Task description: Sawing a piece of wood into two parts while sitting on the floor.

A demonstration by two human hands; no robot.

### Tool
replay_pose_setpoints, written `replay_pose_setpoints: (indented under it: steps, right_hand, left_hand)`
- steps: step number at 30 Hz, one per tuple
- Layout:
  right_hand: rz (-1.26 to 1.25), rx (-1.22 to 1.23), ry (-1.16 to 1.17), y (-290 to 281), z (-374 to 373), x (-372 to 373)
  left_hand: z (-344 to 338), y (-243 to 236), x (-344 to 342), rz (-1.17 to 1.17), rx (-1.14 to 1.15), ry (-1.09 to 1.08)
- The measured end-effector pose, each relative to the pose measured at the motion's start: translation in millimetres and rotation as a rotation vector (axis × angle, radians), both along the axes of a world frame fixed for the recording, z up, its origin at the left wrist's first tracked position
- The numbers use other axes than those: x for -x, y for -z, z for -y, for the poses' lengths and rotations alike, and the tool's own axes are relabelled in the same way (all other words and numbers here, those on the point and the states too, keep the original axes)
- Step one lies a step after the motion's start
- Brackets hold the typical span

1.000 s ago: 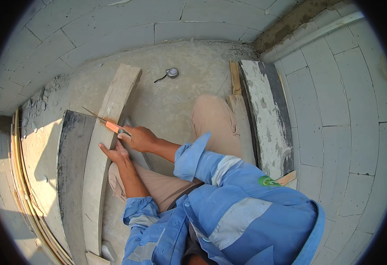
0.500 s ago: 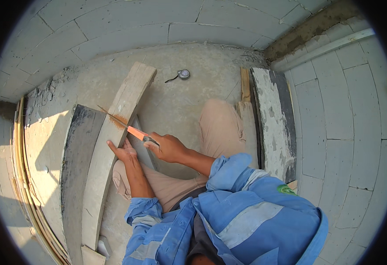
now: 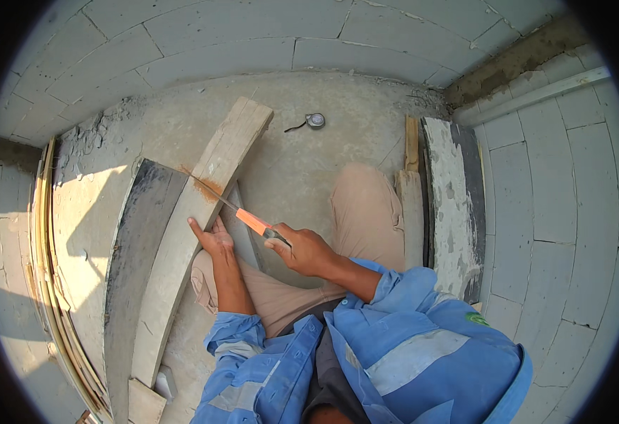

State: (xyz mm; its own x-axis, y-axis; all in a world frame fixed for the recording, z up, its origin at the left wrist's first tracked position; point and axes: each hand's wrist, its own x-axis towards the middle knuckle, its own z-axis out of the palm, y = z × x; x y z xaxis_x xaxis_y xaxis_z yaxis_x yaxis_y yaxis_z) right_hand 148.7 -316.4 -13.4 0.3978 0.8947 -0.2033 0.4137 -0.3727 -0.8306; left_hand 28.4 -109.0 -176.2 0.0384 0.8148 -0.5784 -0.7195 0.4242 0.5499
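Note:
My right hand (image 3: pixel 302 251) is wrapped round the black part of a handsaw's (image 3: pixel 253 221) orange-and-black handle. Its thin blade lies slantwise across a long, pale wooden plank (image 3: pixel 161 297), with its tip near the plank's left edge. Reddish-brown sawdust (image 3: pixel 208 189) is spread on the wood around the blade. My left hand (image 3: pixel 217 240) grips the plank's right edge just below the cut, thumb on top and fingers down the side. My bent leg in beige trousers (image 3: pixel 207 272) is beside the plank.
A dark-edged board (image 3: pixel 129 283) lies along the plank's left side. A tape measure (image 3: pixel 315 121) sits on the concrete floor ahead. Thin wooden strips (image 3: pixel 48 268) run along the left. To the right stand a plaster-stained board (image 3: pixel 447 205) and a block wall (image 3: pixel 535 198).
My right hand has drawn the saw back toward my body, down and to the right. My left hand keeps its hold on the plank. The whole view has shifted slightly.

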Motion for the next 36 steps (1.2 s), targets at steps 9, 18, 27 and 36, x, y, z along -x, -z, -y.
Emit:
replay_pose_setpoints:
  steps: [9, 18, 27, 36]
  right_hand:
    - [-0.010, -0.030, 0.025, 43, -69, 3]
    - [-0.038, -0.041, 0.039, 43, -71, -1]
    - [-0.087, 0.033, -0.012, 17, -6, 6]
    - [-0.018, -0.110, 0.065, 56, -113, 3]
  left_hand:
    - [-1, 7, 10, 0.075, -0.034, 0.147]
    - [3, -7, 1, -0.034, -0.041, 0.126]
    - [-6, 5, 18, 0.044, -0.074, 0.100]
    - [-4, 10, 11, 0.032, -0.035, 0.169]
